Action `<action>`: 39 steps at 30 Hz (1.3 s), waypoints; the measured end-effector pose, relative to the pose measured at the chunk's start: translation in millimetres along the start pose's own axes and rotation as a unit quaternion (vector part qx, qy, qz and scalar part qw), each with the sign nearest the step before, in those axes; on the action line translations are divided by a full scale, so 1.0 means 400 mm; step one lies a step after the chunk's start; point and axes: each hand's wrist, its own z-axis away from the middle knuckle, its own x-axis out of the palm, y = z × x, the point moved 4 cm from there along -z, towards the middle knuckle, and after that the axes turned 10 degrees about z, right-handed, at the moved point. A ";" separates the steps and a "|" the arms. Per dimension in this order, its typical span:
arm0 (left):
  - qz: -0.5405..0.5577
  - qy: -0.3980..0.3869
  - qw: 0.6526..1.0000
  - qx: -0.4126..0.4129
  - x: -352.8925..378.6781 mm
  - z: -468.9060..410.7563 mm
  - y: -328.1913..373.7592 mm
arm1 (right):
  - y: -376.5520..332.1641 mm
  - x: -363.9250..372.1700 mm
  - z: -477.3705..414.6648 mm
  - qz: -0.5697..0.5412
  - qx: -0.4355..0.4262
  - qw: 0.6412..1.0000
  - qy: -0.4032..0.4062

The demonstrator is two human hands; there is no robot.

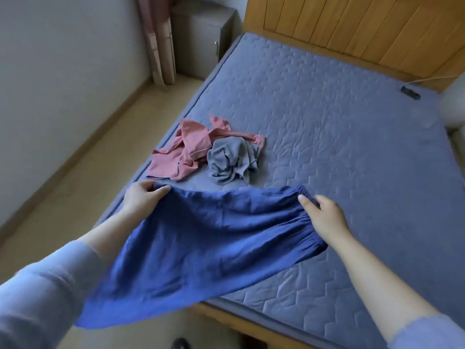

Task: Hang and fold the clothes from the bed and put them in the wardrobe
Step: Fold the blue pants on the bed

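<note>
Blue garment [201,235] crosswise, elastic end [299,191] rightward

I see a pale wall [63,71] filling the upper left, beige floor [83,172] beneath it, a grey cabinet [201,36] and pinkish curtain [161,46] top centre, a wooden headboard [352,26] upper right, and soft daylight across the quilted blue bed [327,122].

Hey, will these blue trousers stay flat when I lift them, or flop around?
Probably floppy: the blue trousers hang limp off the bed edge between the left hand and right hand. Likely light, as finger pinches hold them.
</note>
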 end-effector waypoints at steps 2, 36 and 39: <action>-0.042 -0.037 0.998 -0.013 0.174 -0.034 -0.059 | 0.174 0.052 -0.033 0.013 0.054 0.998 -0.008; -0.184 -0.215 0.958 0.036 1.516 -0.158 -0.193 | 1.189 0.241 -0.269 0.141 0.338 0.925 0.102; -0.181 -0.222 0.958 0.016 1.387 -0.180 -0.213 | 1.026 0.299 -0.269 0.123 0.270 0.948 0.113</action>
